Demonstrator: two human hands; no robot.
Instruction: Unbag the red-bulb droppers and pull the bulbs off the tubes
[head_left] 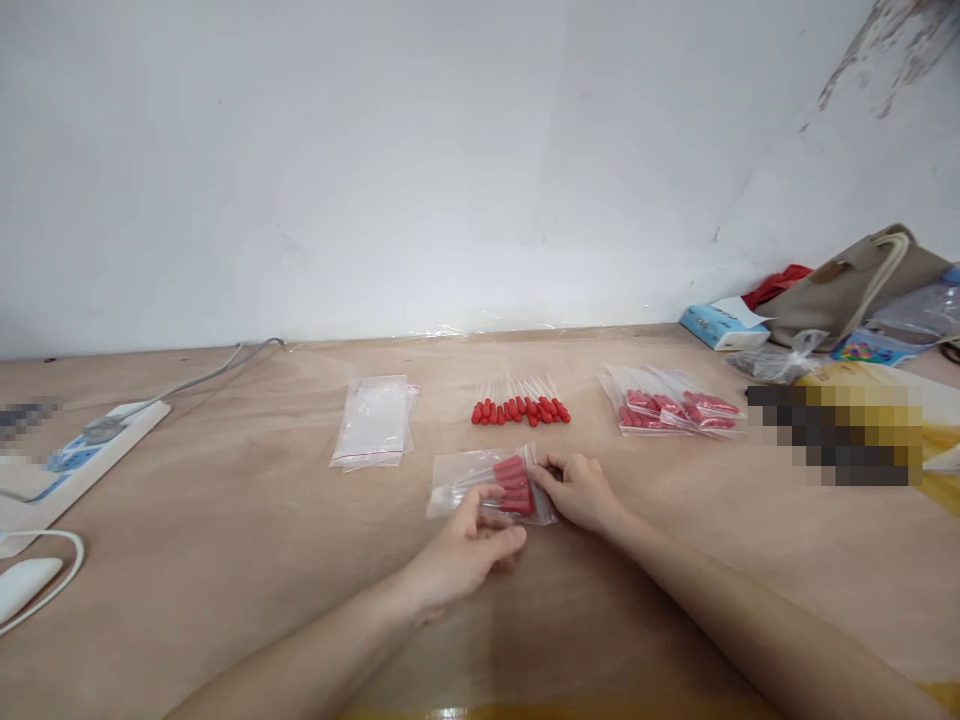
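A clear zip bag (469,478) lies flat on the table in front of me, with several red-bulbed droppers (513,485) inside, their thin clear stems pointing left. At the bag's right end, by its zip edge, the thumb and fingers of my right hand (581,487) are pinched on the plastic. My left hand (471,550) is over the near side of the bag, fingers curved and thumb apart, gripping nothing. Behind the bag a row of loose droppers (519,408) has the red bulbs toward me. Flat zip bags (373,420) are stacked at left; filled bags (671,403) overlap at right.
On the left are a white power strip (112,450) with a grey cable and a white device (28,588) with a cord. At the back right sit a blue box (721,325), a beige bag (840,285) and yellow packaging (855,378). A wall (450,170) bounds the table.
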